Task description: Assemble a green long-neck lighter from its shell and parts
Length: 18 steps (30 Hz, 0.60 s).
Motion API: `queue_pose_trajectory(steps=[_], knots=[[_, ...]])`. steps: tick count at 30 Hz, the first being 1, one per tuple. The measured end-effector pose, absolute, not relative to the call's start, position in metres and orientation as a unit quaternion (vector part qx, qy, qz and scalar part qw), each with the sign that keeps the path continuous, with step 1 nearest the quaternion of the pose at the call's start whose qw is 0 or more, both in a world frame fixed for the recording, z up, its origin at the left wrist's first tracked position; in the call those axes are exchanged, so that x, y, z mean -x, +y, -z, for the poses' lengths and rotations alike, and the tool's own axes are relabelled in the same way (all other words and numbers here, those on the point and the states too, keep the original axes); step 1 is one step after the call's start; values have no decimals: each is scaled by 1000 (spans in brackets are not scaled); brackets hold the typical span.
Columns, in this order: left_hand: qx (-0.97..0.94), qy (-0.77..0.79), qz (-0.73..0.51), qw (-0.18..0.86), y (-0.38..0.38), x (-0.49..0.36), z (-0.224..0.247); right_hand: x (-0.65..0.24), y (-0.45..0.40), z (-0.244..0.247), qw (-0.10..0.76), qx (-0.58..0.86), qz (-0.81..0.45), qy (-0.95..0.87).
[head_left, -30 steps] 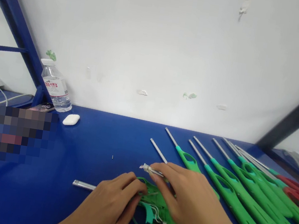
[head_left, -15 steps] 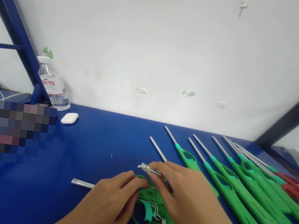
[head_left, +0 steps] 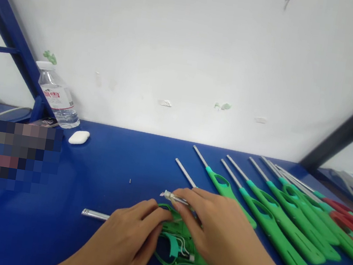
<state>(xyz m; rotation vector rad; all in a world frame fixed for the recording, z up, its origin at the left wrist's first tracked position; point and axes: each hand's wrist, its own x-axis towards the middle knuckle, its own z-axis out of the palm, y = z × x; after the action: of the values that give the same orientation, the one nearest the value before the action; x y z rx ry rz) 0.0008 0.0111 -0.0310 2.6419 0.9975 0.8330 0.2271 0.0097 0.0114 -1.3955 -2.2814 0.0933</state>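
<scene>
Head view, right fingers: right hand (head_left: 212,224) pinching a slim metallic part (head_left: 171,197), clear-tipped;
Left fingers: left hand (head_left: 124,235) bent over the opened green casing (head_left: 202,261), exact grip hidden;
Casing: on blue table (head_left: 107,175), between the hands, teal trigger (head_left: 174,245) exposed;
Rightward: row of long-necked lighters (head_left: 300,238)

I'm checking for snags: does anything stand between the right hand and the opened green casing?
Nothing visible does: the right hand, pinching a slim part, is over the opened green casing. The left hand covers the casing's left end.
</scene>
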Motion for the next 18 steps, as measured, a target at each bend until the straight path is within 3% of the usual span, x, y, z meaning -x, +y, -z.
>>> queue_pose_trajectory(steps=[18], knots=[[-889,337,-298,88,12,0,31,-228,10,-10,230,504,-40,-832]])
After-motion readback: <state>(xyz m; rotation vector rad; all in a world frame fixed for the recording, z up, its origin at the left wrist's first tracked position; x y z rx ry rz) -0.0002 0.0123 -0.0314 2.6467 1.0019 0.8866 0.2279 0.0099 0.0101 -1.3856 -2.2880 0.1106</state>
